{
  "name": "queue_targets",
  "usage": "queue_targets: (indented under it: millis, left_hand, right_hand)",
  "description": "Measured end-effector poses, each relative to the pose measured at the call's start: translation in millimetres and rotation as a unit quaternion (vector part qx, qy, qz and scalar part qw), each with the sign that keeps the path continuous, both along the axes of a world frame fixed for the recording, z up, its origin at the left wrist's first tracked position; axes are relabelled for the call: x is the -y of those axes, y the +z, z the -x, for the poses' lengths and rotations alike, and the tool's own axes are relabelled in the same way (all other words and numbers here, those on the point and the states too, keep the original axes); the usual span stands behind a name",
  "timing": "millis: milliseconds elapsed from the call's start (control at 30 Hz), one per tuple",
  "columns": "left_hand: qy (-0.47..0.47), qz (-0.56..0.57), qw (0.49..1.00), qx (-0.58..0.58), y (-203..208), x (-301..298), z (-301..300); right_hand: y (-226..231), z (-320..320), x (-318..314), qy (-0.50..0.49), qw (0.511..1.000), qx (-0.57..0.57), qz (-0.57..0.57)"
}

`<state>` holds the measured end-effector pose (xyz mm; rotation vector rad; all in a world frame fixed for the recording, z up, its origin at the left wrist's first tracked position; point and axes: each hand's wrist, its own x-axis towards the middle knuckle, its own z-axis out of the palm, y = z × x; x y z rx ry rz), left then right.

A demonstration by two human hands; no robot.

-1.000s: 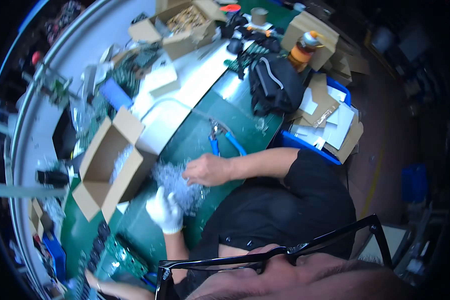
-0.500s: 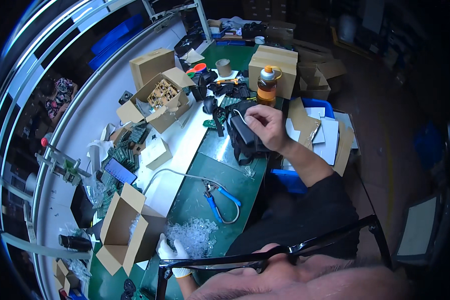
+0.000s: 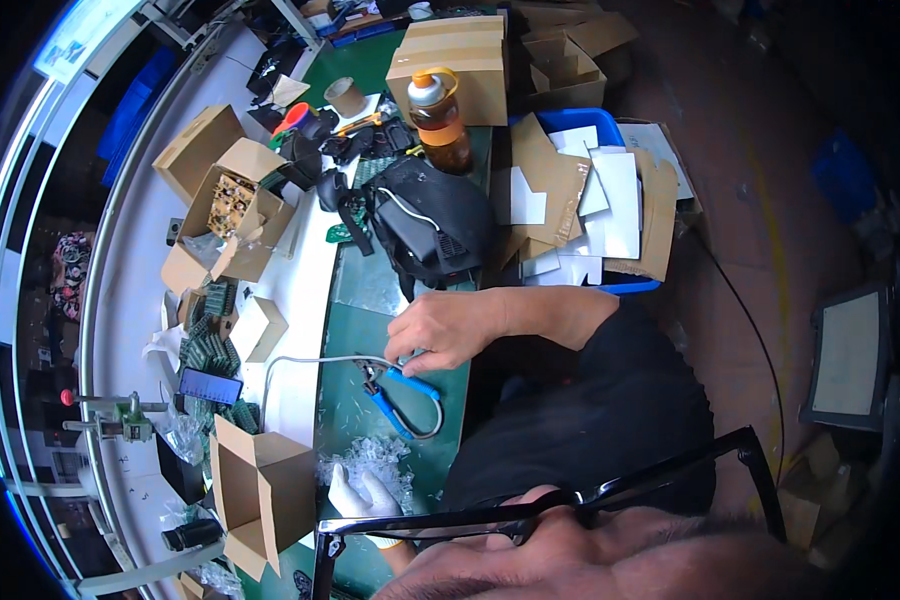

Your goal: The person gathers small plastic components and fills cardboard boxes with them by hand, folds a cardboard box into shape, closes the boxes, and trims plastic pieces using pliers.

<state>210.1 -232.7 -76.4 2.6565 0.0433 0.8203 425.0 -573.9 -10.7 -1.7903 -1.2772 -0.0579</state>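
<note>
My right hand [image 3: 445,328] reaches across the green mat [image 3: 355,300]. Its loosely curled fingertips are at the upper end of the blue-handled pliers [image 3: 402,397] and are not closed around them. A thin white cable [image 3: 300,362] runs from the pliers' head to the left. My left hand [image 3: 358,494], in a white glove, lies flat with its fingers apart on a pile of clear plastic bits [image 3: 370,458] near the lower edge. A black bag [image 3: 430,228] lies beyond the right hand.
An open cardboard box [image 3: 260,490] stands left of the plastic pile. Green circuit boards [image 3: 210,348] and a box of parts [image 3: 232,205] sit on the white bench. An orange bottle [image 3: 440,118], a tape roll [image 3: 346,97] and a blue bin of cardboard sheets [image 3: 590,200] are further back.
My right hand left the black bag and came down toward me to the pliers. The view has tilted and moved closer. The gloved left hand stays on the plastic pile.
</note>
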Motion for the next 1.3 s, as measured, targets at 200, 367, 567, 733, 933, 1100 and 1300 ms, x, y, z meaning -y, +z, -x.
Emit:
queue_targets:
  millis: [200,367,567,733,933,1100,1300]
  left_hand:
    - [-0.065,-0.019,0.997,-0.032,25.6,23.5,-15.6]
    - [-0.107,-0.023,0.992,-0.062,27.8,37.0,-14.3]
    - [0.003,-0.058,0.997,-0.049,-2.7,18.4,45.4]
    - [0.081,-0.094,0.990,-0.068,-21.1,14.3,76.1]
    - [0.113,-0.092,0.988,-0.059,-43.8,-2.1,74.2]
    - [0.161,-0.082,0.977,-0.111,-27.1,-6.1,69.9]
    - [0.158,-0.046,0.976,-0.144,-29.3,-18.3,34.0]
  right_hand:
    - [-7.9,7.3,29.4,-0.052,0.997,-0.011,0.062]
    - [30.7,-14.0,30.9,-0.012,0.995,0.075,0.058]
    - [115.7,-103.8,-38.0,0.035,0.991,0.113,0.069]
    - [142.4,-254.3,-124.0,-0.181,0.977,0.098,0.050]
    - [133.9,-470.2,-152.2,-0.441,0.895,0.062,-0.006]
    - [105.5,-553.1,-189.4,-0.475,0.879,-0.043,0.004]
    - [77.0,-654.6,-162.6,-0.416,0.873,-0.204,-0.153]
